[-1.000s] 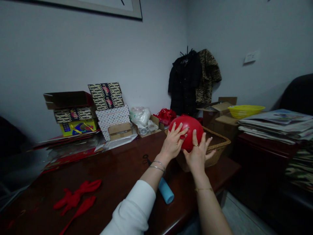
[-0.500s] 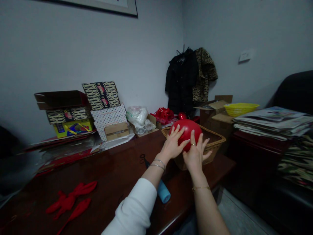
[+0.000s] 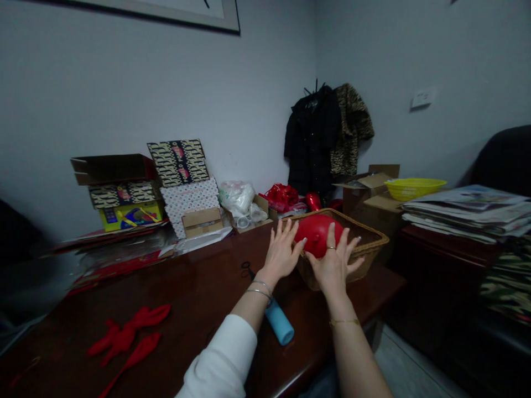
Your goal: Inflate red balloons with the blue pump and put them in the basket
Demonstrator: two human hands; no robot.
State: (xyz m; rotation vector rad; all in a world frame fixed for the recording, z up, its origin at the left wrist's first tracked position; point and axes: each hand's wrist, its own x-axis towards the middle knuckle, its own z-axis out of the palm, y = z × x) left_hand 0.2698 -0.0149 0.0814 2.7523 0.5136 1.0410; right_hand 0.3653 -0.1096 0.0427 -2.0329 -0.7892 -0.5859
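A blown-up red balloon (image 3: 314,233), its knot side toward me, sits in the mouth of a wicker basket (image 3: 375,246). My left hand (image 3: 282,251) is at the balloon's left side, fingers spread, fingertips beside it. Just in front of the balloon, my right hand (image 3: 334,265) has its fingers apart, some overlapping the balloon's near right side; whether they touch it I cannot tell. Below my left wrist lies a blue cylinder (image 3: 280,323) on the brown table (image 3: 199,293). Dark scissors (image 3: 248,269) are partly hidden by that wrist.
Limp red balloons (image 3: 124,334) lie at the table's left. Stacked boxes (image 3: 188,199), a plastic bag of cups (image 3: 238,199) and red shiny items (image 3: 282,196) line the back. Right of the basket are a cardboard box (image 3: 373,188), a yellow basket (image 3: 415,188) and piled papers (image 3: 464,213).
The red balloon has gone down into the basket. My left hand has drawn away from it to the left and its fingers have loosened; my right hand stays close by. The view has shifted slightly.
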